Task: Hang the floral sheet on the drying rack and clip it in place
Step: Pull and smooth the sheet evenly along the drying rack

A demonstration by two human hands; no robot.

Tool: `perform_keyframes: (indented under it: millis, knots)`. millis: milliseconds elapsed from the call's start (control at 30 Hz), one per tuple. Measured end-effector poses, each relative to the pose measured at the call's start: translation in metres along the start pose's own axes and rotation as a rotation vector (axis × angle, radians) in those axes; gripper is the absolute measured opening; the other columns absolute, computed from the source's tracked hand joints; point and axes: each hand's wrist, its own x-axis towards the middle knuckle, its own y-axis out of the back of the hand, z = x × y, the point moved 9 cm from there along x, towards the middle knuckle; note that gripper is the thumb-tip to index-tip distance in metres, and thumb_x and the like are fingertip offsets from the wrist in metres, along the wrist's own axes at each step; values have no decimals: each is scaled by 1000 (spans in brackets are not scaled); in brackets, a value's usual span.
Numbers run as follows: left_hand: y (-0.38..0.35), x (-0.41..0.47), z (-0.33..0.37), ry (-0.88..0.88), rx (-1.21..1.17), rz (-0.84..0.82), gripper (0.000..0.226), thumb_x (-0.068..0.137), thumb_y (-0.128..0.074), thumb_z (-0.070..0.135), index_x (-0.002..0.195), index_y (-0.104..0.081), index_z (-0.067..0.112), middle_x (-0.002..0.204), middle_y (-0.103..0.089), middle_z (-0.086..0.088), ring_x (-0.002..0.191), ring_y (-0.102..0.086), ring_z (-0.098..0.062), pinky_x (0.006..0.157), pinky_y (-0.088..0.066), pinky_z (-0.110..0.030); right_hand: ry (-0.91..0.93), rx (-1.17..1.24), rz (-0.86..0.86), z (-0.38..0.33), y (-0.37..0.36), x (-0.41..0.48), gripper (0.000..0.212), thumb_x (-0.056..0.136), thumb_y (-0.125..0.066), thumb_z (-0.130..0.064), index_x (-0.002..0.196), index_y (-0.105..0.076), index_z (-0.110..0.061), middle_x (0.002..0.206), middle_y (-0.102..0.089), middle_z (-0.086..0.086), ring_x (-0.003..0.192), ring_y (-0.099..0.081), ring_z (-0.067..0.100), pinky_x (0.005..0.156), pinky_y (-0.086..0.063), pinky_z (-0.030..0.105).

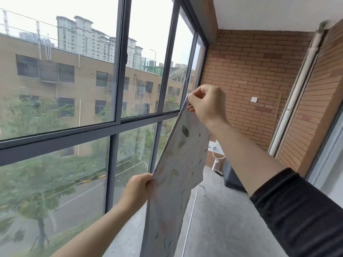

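the floral sheet is up in the air right in front of the window, over by its right-hand panes. the right hand is the higher one, about level with the window's middle crossbar, with thumb and curled fingers pinching the sheet's top corner tight. the left hand is lower, in front of the bottom panes, its fingers closed round the same edge further down. between the two hands that edge runs taut on a slant. the rest of the cloth, pale with green leaves and faint pink blooms, falls away past the left hand and out of view. the right arm wears a dark sleeve pushed back from the forearm. to the right of the window stands a brick wall with a white pipe running up beside it. a thin white rod shows just past the sheet's hanging edge, over the concrete floor.
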Motion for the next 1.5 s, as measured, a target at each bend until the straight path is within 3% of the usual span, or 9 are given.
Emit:
perform_keyframes:
  millis: [100,267,367,533,833,1000,1100,1233,1500]
  knots:
    - [-6,-11,-9,63,52,-45,27,80,-57,9,55,-46,12,50,-44,3,50,-35,-11,50,-30,-29,11,15,-9,-5,-13,-10,16,83,-64,-8,67,-64,-8,60,-68,3,53,-69,13,60,-60,40]
    - [-23,-24,-30,205,41,-136,27,77,-57,15,54,-45,8,54,-50,-6,56,-46,-24,53,-32,-32,14,-23,-96,1,-33,-25,18,83,-64,-10,64,-63,-13,58,-67,3,57,-68,17,62,-60,41]
    - [-36,-34,-35,252,24,-156,34,77,-59,14,50,-39,13,50,-45,-1,56,-44,-23,50,-30,-30,-22,2,-101,13,-36,-39,21,86,-66,-13,65,-61,-18,60,-67,1,57,-69,15,64,-60,40]
    - [-56,-51,-52,396,-58,-218,30,79,-56,4,50,-51,8,51,-64,-2,46,-58,-10,55,-51,-28,-76,-16,-128,30,-36,-58,15,86,-67,-15,72,-65,-12,63,-68,2,57,-69,14,64,-61,38]
    - [-104,-90,-77,523,-177,-320,25,72,-46,1,54,-62,9,50,-66,4,54,-66,-17,59,-57,-42,-278,-165,-121,115,-18,-133,15,80,-63,-14,65,-62,-15,57,-67,0,60,-68,21,64,-58,42]
    - [-109,-84,-85,588,-263,-294,25,82,-55,9,59,-63,4,53,-68,-1,55,-68,-23,60,-58,-47,-350,-273,-320,151,-25,-173,18,80,-56,-8,64,-60,-13,58,-66,4,54,-67,18,62,-58,43]
    - [-107,-76,-83,595,-290,-290,26,86,-55,10,62,-65,7,58,-69,-4,56,-69,-19,60,-58,-48,-391,-297,-466,166,-43,-200,21,76,-52,-6,59,-59,-16,58,-65,6,54,-67,20,63,-58,42]
    - [-103,-78,-74,528,-229,-344,18,85,-61,19,68,-66,20,61,-69,3,59,-68,-10,66,-59,-41,-485,-253,-378,182,-36,-211,20,80,-54,-7,63,-62,-15,57,-67,6,49,-66,13,65,-60,41]
    - [-90,-68,-30,472,-286,-306,17,83,-61,17,70,-66,25,68,-71,2,69,-69,-17,70,-58,-44,-563,-233,-336,205,-6,-225,15,78,-55,-4,66,-63,-11,58,-67,5,50,-67,14,65,-60,42]
